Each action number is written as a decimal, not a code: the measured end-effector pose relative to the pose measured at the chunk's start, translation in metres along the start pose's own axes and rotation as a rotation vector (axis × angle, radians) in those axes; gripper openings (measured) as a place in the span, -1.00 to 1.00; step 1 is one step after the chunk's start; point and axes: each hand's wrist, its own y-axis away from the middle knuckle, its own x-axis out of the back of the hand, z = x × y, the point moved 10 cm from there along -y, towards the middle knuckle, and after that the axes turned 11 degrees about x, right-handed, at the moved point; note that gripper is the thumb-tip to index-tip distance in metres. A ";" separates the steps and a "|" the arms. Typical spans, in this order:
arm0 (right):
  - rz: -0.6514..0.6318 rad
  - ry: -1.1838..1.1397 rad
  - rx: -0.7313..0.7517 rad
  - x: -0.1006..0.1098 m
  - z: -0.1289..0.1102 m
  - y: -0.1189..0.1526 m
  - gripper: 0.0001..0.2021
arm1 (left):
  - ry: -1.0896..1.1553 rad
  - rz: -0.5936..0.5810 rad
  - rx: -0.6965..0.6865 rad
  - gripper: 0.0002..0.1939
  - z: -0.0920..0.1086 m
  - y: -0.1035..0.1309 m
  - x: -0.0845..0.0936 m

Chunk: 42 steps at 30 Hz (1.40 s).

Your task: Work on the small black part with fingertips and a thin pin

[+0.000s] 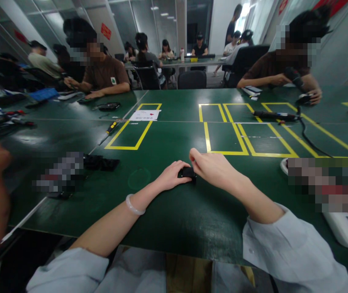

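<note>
Head view shows handling in hand and, to judge by it, unfinished: the small black object (pixel 189 173) sits within the left hand (pixel 174 175), just above or on the green table (pixel 168 215), near the person's side. The left thumb and fingers are closed around it, while the right hand (pixel 213 165) is curled at its right end, the two hands almost meeting (whether the right fingertips pinch a part of it, I cannot tell). What is done so far seems to be only that the object is gripped; no part visibly separated from it shows, and releasing it remains undone. Beyond lie yellow tape outlines (pixel 227 153) and a yellow-and-black tool (pixel 112 127), both well apart from the hands.
</note>
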 end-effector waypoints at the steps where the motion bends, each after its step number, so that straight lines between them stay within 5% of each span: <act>1: 0.011 -0.004 0.002 0.001 0.000 0.000 -0.82 | 0.001 0.003 0.000 -0.65 0.000 0.000 0.000; 42: -0.019 0.043 -0.043 0.000 0.006 0.001 -0.81 | 0.011 -0.011 -0.006 -0.62 -0.001 0.000 -0.001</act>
